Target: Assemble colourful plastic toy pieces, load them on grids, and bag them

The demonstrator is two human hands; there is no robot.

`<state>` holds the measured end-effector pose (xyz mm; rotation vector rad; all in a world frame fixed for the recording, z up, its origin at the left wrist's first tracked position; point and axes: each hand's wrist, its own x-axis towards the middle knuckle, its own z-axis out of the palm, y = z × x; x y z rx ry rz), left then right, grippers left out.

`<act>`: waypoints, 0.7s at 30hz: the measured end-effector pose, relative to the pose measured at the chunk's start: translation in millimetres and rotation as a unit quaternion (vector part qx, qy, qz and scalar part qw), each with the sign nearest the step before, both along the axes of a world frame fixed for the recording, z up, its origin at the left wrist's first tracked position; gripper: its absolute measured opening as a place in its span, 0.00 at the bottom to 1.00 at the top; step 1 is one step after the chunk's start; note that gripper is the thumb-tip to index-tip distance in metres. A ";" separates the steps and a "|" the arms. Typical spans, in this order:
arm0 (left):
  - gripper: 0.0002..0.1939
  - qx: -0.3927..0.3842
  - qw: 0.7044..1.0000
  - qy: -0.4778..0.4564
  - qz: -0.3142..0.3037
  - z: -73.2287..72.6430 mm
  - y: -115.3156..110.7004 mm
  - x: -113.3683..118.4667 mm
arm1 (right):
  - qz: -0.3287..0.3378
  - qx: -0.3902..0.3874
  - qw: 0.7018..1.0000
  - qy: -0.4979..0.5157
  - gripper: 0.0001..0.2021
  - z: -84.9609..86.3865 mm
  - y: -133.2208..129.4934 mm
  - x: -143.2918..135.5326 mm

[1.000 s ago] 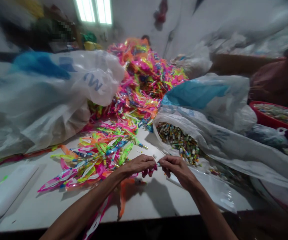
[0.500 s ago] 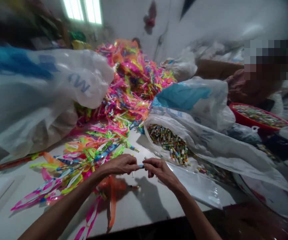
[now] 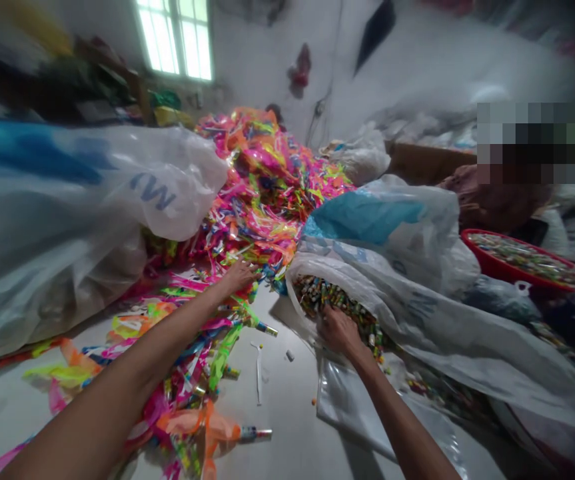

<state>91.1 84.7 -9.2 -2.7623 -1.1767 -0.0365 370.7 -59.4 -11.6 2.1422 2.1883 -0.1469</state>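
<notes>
My left hand point(image 3: 241, 275) reaches to the near edge of a heap of bright plastic ribbons point(image 3: 262, 173), its fingers stretched out over it. My right hand point(image 3: 338, 329) is at the mouth of a white plastic sack point(image 3: 367, 267) full of small colourful tubes point(image 3: 330, 293). Its fingers are bent down among the tubes, and whatever they pinch is hidden. Ribbon pieces with shiny tube ends point(image 3: 257, 433) lie under and beside my left forearm. Between my hands, a thin white plastic strip point(image 3: 258, 377) and a small grey cap-like piece point(image 3: 290, 356) rest on the white table point(image 3: 287, 393).
A big translucent sack point(image 3: 67, 233) bulges on the left. Clear plastic bags point(image 3: 352, 400) lie flat under my right forearm. At the right stands a red basin point(image 3: 487, 257) of small pieces, with another person point(image 3: 492, 200) behind it.
My hands were together over the table, fingers on a small bluish piece. They have parted: the left went forward to the ribbons, the right into the sack's mouth. The view has tilted up.
</notes>
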 end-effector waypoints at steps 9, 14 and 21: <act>0.13 -0.080 0.990 -0.070 -0.096 5.7 4.6 14.7 | 0.016 0.016 0.996 -0.090 0.14 1.0 2.9 13.7; 0.14 -0.104 0.970 -0.218 -0.035 32.3 -27.9 39.5 | -0.034 0.086 0.995 -0.021 0.12 1.5 -7.9 15.9; 0.06 -0.328 0.828 -0.445 0.091 55.3 -100.4 74.9 | -0.114 0.144 0.854 0.487 0.16 18.1 -35.7 -2.0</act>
